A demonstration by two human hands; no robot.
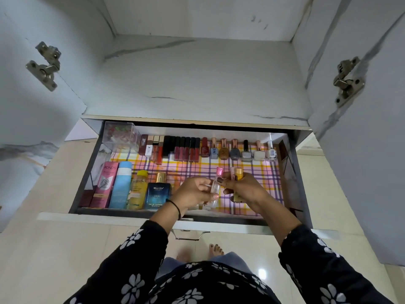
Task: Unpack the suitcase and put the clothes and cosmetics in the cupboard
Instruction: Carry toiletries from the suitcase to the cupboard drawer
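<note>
In the left hand [192,194] we see a small clear vial [215,186] with a pink cap, fingers and thumb curled round it. The right hand [247,189], just beside it, grips a yellow-capped bottle [238,174] together with a second small bottle whose kind we cannot tell. Both hands are over the front right part of the open drawer [86,172], which is lined with checked paper [263,172] in pink, purple and yellow.

Along the drawer's back wall we find a clear plastic box [121,137] in the left corner. Next to it is a row of lipsticks and lip glosses [182,149], then a row of nail polish bottles [235,150], caps pointing away from us. At the front left, side by side, lie a Pond's BB cream carton [105,186], a blue tube [121,185], a yellow bottle [137,190] and a dark blue Bella Vita cologne box [158,196].

Above the drawer we see the white cupboard shelf [197,84], and metal hinges [45,64] on the open doors.
</note>
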